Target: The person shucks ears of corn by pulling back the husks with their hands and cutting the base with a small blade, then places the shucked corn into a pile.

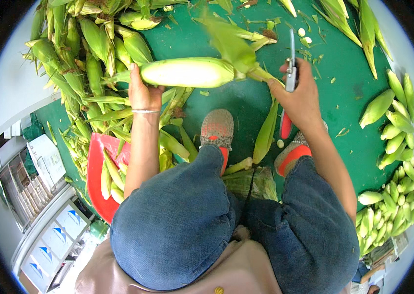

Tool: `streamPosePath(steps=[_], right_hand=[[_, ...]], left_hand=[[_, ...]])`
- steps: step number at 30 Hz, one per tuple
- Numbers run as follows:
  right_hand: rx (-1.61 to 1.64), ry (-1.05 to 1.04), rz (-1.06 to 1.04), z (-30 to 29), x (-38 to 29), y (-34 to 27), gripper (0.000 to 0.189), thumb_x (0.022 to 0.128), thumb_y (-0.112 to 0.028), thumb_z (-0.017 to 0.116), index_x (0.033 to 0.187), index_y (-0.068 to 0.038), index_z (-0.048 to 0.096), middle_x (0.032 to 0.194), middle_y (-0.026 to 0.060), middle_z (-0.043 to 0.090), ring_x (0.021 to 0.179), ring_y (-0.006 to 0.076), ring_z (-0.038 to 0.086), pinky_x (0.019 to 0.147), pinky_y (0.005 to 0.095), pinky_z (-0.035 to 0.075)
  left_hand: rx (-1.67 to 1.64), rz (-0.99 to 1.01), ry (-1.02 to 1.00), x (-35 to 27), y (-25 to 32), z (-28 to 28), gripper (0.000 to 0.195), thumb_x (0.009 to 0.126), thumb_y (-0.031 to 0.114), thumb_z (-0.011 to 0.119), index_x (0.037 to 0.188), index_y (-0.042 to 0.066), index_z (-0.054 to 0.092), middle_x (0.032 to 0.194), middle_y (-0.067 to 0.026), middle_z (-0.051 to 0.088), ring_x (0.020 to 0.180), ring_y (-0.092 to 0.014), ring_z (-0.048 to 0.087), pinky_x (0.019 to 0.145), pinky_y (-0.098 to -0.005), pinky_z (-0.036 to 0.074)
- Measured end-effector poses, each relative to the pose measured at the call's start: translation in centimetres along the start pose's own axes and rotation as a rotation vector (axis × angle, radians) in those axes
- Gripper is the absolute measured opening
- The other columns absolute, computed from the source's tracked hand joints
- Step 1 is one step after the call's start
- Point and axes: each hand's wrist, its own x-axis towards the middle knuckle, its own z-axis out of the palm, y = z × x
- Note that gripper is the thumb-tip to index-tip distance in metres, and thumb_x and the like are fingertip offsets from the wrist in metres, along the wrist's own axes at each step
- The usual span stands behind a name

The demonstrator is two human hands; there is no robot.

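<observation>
My left hand (145, 90) is wrapped around the left end of a pale green ear of corn (188, 72), held level above the green floor. Most of the ear's outer husk is off. At its right end, a blurred green husk leaf (230, 44) sticks up from the stem end. My right hand (300, 93) grips a red-handled cutting tool (291, 75) with a grey metal body, its exact kind unclear. The thumb of that hand lies against the husk at the stem end. Below the ear, a loose husk leaf (266, 134) hangs or lies between my shoes.
Unpeeled corn (93, 47) is heaped at the left. A red dustpan-like container (98, 176) beside my left leg holds pale ears. Stripped ears (394, 209) are piled along the right, near loose husks (368, 40). Part of another person (372, 273) shows at the lower right.
</observation>
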Motion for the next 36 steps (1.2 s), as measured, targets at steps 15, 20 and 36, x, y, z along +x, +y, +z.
streamPosePath(steps=[15, 20, 36], right_hand=[[0.211, -0.468, -0.292, 3.1, -0.1, 0.2, 0.044, 0.075, -0.017, 0.068, 0.107, -0.002, 0.042, 0.081, 0.0134, 0.059, 0.069, 0.0291, 0.061, 0.063, 0.0356, 0.049], [0.016, -0.41, -0.333, 2.9, -1.3, -1.7, 0.053, 0.07, -0.024, 0.072, 0.106, 0.001, 0.042, 0.083, 0.0157, 0.059, 0.074, 0.0347, 0.06, 0.065, 0.0393, 0.049], [0.747, -0.248, 0.456, 2.1, -0.4, 0.9, 0.034, 0.079, -0.001, 0.055, 0.111, 0.002, 0.044, 0.076, 0.0088, 0.056, 0.058, 0.0154, 0.06, 0.052, 0.0262, 0.05]], left_hand=[[0.019, -0.139, -0.099, -0.3, -0.5, 5.1, 0.031, 0.088, 0.032, 0.06, 0.1, 0.004, 0.055, 0.093, -0.0104, 0.063, 0.084, -0.023, 0.061, 0.078, -0.0384, 0.051], [-0.064, -0.126, -0.023, -0.1, -1.0, 6.1, 0.029, 0.088, 0.029, 0.06, 0.102, 0.004, 0.055, 0.094, -0.0092, 0.062, 0.084, -0.024, 0.061, 0.079, -0.0384, 0.052], [-0.451, -0.512, -0.324, 2.9, -3.3, 2.8, 0.031, 0.088, 0.024, 0.038, 0.09, 0.002, 0.061, 0.096, -0.0149, 0.063, 0.089, -0.03, 0.06, 0.082, -0.0438, 0.05]])
